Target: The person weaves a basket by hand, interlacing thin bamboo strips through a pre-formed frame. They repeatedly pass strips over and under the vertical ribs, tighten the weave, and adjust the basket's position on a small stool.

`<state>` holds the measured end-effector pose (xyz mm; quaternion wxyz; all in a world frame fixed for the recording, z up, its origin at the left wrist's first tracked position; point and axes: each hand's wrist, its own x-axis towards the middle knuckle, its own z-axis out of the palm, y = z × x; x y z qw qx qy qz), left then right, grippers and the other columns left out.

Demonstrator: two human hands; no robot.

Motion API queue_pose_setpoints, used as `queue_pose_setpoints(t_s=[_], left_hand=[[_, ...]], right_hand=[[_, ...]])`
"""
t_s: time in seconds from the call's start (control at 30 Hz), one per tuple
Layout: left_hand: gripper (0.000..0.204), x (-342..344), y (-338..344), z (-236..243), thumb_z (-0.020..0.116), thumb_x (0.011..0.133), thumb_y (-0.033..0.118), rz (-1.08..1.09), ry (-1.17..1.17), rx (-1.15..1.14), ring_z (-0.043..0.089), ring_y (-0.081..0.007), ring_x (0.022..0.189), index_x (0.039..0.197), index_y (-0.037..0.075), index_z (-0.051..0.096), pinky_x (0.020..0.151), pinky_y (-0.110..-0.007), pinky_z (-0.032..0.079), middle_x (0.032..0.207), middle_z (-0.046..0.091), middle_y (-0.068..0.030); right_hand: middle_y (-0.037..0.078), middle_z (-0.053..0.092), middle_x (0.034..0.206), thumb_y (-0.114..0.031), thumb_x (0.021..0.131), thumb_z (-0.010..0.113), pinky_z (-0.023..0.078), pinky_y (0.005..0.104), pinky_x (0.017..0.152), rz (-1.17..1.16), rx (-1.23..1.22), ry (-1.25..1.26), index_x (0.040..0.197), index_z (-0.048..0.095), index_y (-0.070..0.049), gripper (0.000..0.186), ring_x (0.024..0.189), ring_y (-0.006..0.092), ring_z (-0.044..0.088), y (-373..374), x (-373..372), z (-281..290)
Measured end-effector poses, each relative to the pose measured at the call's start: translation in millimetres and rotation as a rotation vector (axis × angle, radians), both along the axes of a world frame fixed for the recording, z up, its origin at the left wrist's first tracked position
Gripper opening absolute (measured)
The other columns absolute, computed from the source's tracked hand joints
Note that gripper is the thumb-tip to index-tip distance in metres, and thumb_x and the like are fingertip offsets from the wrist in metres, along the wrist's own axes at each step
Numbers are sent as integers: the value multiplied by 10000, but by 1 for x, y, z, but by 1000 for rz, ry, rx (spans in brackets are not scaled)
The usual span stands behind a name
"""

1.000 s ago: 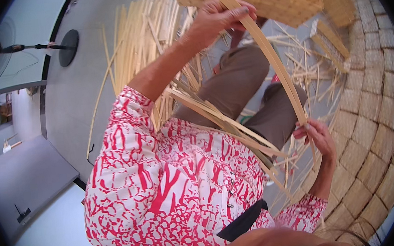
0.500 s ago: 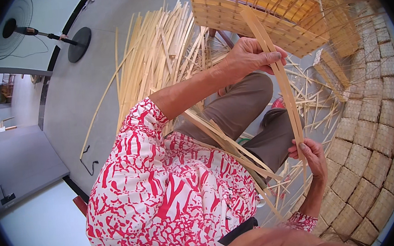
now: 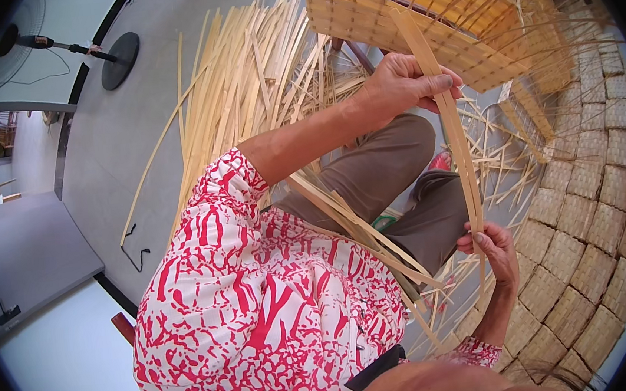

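Note:
Flat pale bamboo strips [image 3: 450, 127], lying nearly one on another, stretch between my two hands in front of my knees. My left hand [image 3: 411, 86] pinches them near their upper end, thumb across the face. Lower down, toward the right, my right hand [image 3: 492, 245] pinches the same strips between thumb and fingers. Their lower tip reaches a little below my right hand. More bamboo strips [image 3: 356, 225] lie across my lap. Just beyond my left hand is a woven bamboo basket [image 3: 410, 27] with upright stakes standing out of it.
A large heap of loose bamboo strips [image 3: 237, 90] covers the floor ahead on the left. Stacked woven pieces [image 3: 578, 247] line the right side. Short offcuts [image 3: 499, 153] are scattered beyond my knees. A standing fan [image 3: 119, 61] is at the far left.
The held strips have come closer together, their upper ends less fanned out than before. Both hands keep their grip and have hardly moved.

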<state>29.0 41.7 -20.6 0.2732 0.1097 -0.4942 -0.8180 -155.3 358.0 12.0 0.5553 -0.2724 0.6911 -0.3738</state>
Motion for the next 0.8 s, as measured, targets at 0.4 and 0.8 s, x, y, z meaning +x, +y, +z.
queue_pose_setpoints(t_s=[0.4, 0.8], left_hand=[[326, 59, -56, 1, 584, 1008, 239, 261, -30, 45, 685, -183, 1013, 1237, 12, 623, 914, -326, 563, 1123, 698, -113], [299, 80, -161, 97, 744, 903, 183, 673, -55, -753, 620, -83, 759, 1098, -7, 622, 715, -225, 502, 857, 667, -31]], right_hand=[[20, 674, 854, -5, 984, 553, 508, 255, 767, 99, -206, 648, 1080, 658, 21, 146, 802, 97, 610, -15, -36, 0], [87, 710, 1016, -153, 1033, 536, 544, 324, 907, -321, -559, 635, 1167, 647, 16, 242, 942, 156, 675, 20, -86, -75]])
